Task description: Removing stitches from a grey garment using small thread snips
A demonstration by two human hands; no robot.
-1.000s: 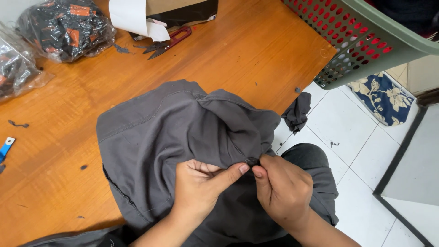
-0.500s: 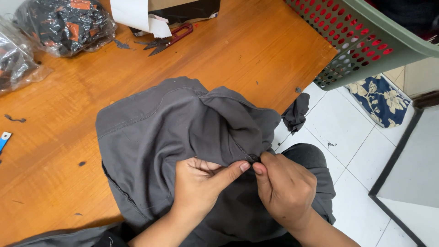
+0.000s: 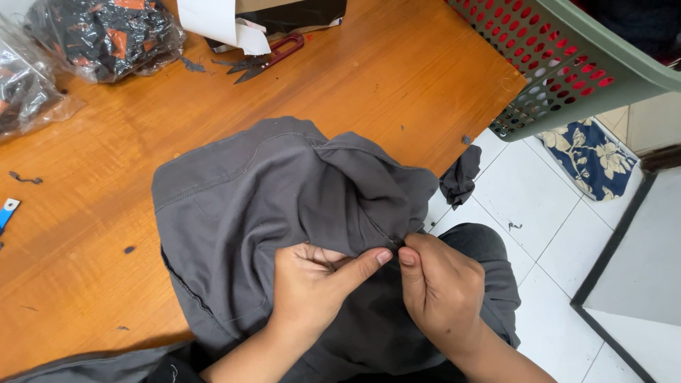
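We've got open tabletop [image 3: 397,78] past the grey garment [image 3: 269,198]; snips [image 3: 266,57] and plastic bags [image 3: 99,35] crowd the far edge, basket [image 3: 567,64] blocks the right side.

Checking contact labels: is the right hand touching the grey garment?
Touching. In the head view the right hand pinches a fold of the grey garment at its thumb and forefinger, right beside the left hand, which grips the same fold.

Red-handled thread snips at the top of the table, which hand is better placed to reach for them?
Probably the left hand: it lies nearer the snips, which sit up and left of both hands. The right hand sits farther off, toward the table edge, pinching the grey garment too.
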